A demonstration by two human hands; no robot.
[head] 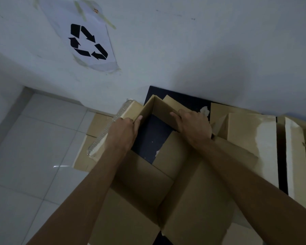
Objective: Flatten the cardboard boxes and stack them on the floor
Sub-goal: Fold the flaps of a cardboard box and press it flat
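Observation:
An open brown cardboard box (pixel 159 188) stands on the floor in front of me, its walls up and its inside hollow. My left hand (pixel 125 129) grips the box's far-left wall, thumb inside and fingers outside. My right hand (pixel 193 124) grips the far-right wall, fingers curled over its top edge. A dark blue flattened sheet (pixel 148 142) shows through the open bottom of the box. More flattened cardboard (pixel 245 137) lies to the right, with torn white patches.
A white wall rises just behind the boxes, carrying a taped paper with a black recycling symbol (pixel 87 41). White floor tiles (pixel 34 156) spread to the left. Flat cardboard pieces (pixel 95 124) lie under the box's left side.

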